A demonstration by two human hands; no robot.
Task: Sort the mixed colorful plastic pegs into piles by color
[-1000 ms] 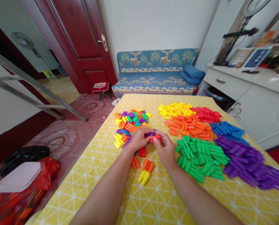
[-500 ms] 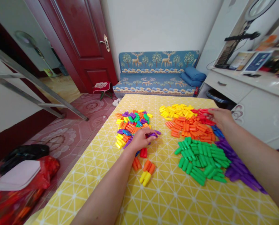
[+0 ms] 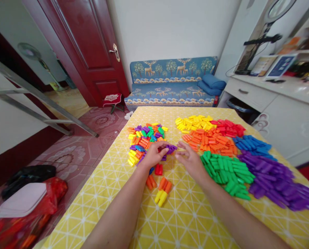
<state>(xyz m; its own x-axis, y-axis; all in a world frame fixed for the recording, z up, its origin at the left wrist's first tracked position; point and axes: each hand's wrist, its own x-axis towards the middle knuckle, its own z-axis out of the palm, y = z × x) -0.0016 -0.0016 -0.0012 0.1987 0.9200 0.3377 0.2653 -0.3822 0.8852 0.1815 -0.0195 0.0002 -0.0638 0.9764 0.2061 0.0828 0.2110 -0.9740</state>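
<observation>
My left hand [image 3: 156, 154] is closed round purple pieces [image 3: 171, 149] at the right edge of a mixed-colour pile [image 3: 146, 135]. Facing it from the right, my right hand [image 3: 189, 157] has its fingers apart, with nothing seen between them, close to the purple pieces. Sorted piles lie to the right: yellow [image 3: 194, 122], red [image 3: 229, 128], orange [image 3: 211, 141], blue [image 3: 253, 145], green [image 3: 228, 173] and purple [image 3: 276, 180]. Nearer me are a red pair [image 3: 159, 169], an orange pair [image 3: 151, 182] and a joined orange and yellow group [image 3: 163, 192].
A yellow patterned cloth [image 3: 180, 224] covers the table. Beyond it stand a blue sofa [image 3: 170, 83] and a small red stool [image 3: 112, 99]. A metal ladder [image 3: 56, 103] and bags [image 3: 30, 181] are at the left, a white cabinet [image 3: 286, 121] at the right.
My right hand has moved left from the red pile to beside my left hand, and its fingers are apart. The blue and purple piles are uncovered. My left hand has stayed nearly in place.
</observation>
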